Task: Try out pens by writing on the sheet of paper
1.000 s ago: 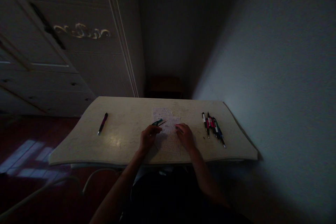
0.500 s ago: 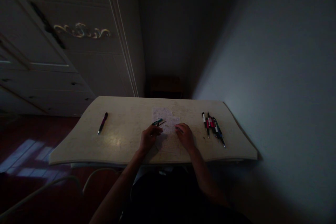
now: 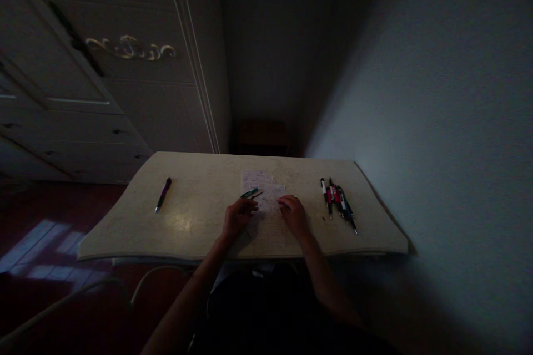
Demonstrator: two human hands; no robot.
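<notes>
My left hand (image 3: 238, 215) is closed around pen parts over the middle of the table. A teal pen barrel (image 3: 250, 193) sticks out past its fingers, and a thin dark stick (image 3: 258, 194), like a refill, points away beside it. My right hand (image 3: 293, 213) is pinched, a short way to the right. Something tiny and dark may be between its fingertips, too small to name. Beneath both hands lie written-on paper sheets (image 3: 272, 227), overlapping at the far end.
A cream table (image 3: 204, 177) has wavy edges. On its left lies a purple and black pen (image 3: 163, 195). Several pens (image 3: 338, 199) are bunched on the right, with a small dark bit (image 3: 323, 218) near them. A wall (image 3: 449, 150) borders the right side; a cabinet (image 3: 166, 105) stands at left.
The fingers of my right hand have shifted slightly at the tips. Both hands otherwise keep their places, and the pens on the table lie as before.
</notes>
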